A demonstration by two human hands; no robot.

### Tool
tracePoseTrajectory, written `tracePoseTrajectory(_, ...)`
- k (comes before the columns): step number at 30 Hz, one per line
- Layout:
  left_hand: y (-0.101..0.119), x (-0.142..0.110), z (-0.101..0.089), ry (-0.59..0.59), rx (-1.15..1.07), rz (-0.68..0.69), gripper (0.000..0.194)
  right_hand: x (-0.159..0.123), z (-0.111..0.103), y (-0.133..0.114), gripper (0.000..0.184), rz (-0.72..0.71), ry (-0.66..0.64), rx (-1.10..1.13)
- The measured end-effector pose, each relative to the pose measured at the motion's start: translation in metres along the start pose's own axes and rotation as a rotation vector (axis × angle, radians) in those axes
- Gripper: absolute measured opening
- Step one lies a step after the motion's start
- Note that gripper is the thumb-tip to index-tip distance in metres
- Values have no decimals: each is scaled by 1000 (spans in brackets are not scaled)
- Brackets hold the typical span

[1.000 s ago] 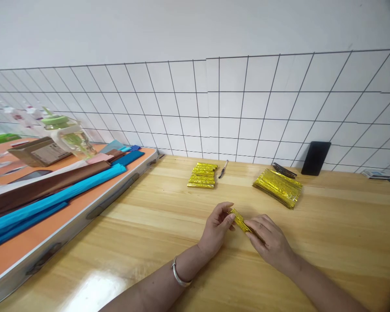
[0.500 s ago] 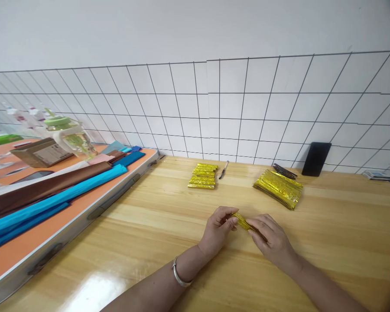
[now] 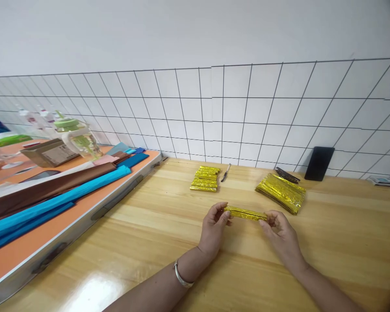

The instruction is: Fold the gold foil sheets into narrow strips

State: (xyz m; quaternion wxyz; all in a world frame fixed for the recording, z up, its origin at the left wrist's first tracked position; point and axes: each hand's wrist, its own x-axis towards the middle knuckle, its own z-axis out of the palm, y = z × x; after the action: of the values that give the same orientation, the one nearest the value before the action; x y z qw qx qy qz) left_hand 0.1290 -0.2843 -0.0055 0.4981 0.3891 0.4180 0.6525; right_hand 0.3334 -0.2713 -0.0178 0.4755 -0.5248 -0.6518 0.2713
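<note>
A narrow folded strip of shiny gold foil [image 3: 245, 213] is stretched between my hands, just above the wooden table [image 3: 143, 242]. My left hand [image 3: 214, 225], with a bangle [image 3: 182, 277] on its wrist, pinches the strip's left end between thumb and fingers. At the right end, my right hand [image 3: 283, 238] grips the foil the same way. Beyond my left hand lies a row of similar folded gold foil strips [image 3: 204, 178]. A thicker stack of gold foil sheets [image 3: 281, 193] rests beyond my right hand.
A pen [image 3: 225, 172] lies beside the small foil row. A dark phone-like slab [image 3: 319, 163] leans on the tiled wall [image 3: 234, 108], near a black object [image 3: 287, 175]. Leftward, an orange-topped surface [image 3: 84, 199] bears blue and brown folded material, a cardboard box [image 3: 50, 152] and a green-lidded bottle [image 3: 81, 138].
My right hand has moved right, away from my left, so the gold strip now shows at greater length and lies nearly level between them. The view has shifted slightly.
</note>
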Motion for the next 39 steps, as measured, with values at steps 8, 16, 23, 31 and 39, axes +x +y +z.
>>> tracePoseTrajectory(8,2,-1,1,-15,8,-5,33,2,3,-1,36,91,-20,245)
tracePoseTrajectory(16,5,-2,1,-44,45,-7,35,4,2,-7,37,114,10,345)
tracePoseTrajectory(23,-2,-3,4,-132,76,-63,29,7,1,-11,34,140,84,432)
tracePoseTrajectory(31,-1,-4,6,-253,182,-104,24,7,-8,-30,38,89,102,416)
tracePoseTrajectory(39,-16,-8,2,-375,296,-91,20,5,-13,-38,38,72,92,445)
